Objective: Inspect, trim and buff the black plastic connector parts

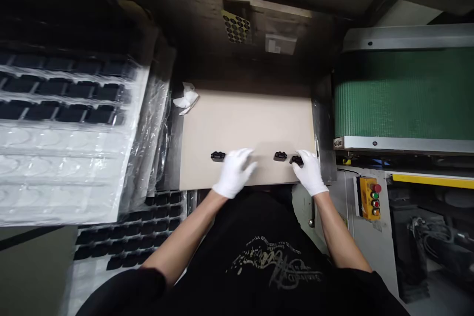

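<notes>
Directions are referenced to the centre of the beige board (244, 123), with 12 o'clock at the far edge. Three small black parts are located on the board. The left black part (218, 156) is positioned at 8 o'clock, just beside the fingers of the left hand (235, 172). The middle black part (280, 156) and the right black part (296, 160) are positioned at 4 o'clock, near each other.

The left hand, gloved in white, is placed at 7 o'clock. Its thumb is spread from its fingers, and no object is seen in the gap. The right hand (310, 173), likewise gloved, is placed at 4 o'clock. Its thumb and forefinger are parted around the right black part, which is partly covered; whether it is gripped cannot be told.

A crumpled white tissue (186, 98) is located at the board's 10 o'clock corner. A sheet of round black stickers (236, 27) is located beyond the board at 12 o'clock. A clear tray (62, 158), partly filled with black pieces, is stacked at 9 o'clock. A green conveyor belt (403, 94) is mounted at 2 to 3 o'clock, and a yellow button box (370, 198) is fixed at 4 o'clock, below the belt.
</notes>
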